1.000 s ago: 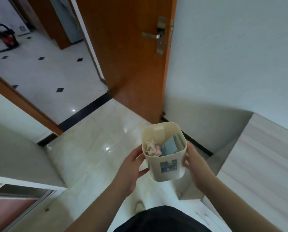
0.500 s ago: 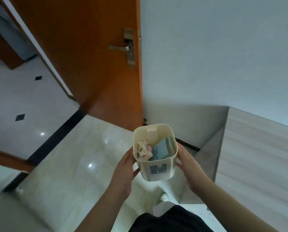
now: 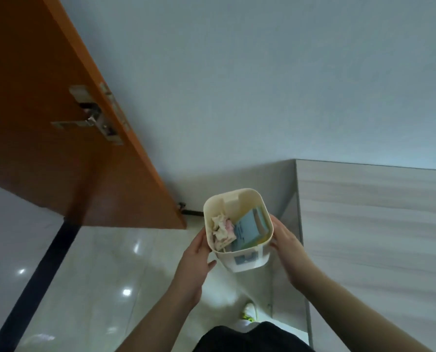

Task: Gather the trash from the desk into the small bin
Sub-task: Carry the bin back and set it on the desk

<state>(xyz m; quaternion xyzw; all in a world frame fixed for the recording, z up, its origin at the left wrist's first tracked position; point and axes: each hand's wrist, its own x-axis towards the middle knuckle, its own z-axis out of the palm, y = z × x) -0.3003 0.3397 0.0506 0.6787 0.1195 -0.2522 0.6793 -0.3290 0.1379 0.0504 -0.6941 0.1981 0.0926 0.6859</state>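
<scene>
I hold a small cream bin (image 3: 244,260) in the air in front of me, above the floor and just left of the desk's end. My left hand (image 3: 194,262) presses its left wall and my right hand (image 3: 288,250) its right wall. Inside lie a crumpled pinkish-white paper (image 3: 222,228) on the left and a blue booklet or pack (image 3: 248,231) leaning on the right. A blue label shows on the bin's near face.
A pale wood-grain desk (image 3: 374,224) fills the right side, its end panel beside the bin. An open orange door (image 3: 59,148) with a metal handle stands at the left. Glossy tiled floor (image 3: 105,288) lies below, and my shoe (image 3: 249,311) shows under the bin.
The view has swung to the right, so the door slid left and the desk came closer. Both hands still hold the bin, now nearer the desk's end.
</scene>
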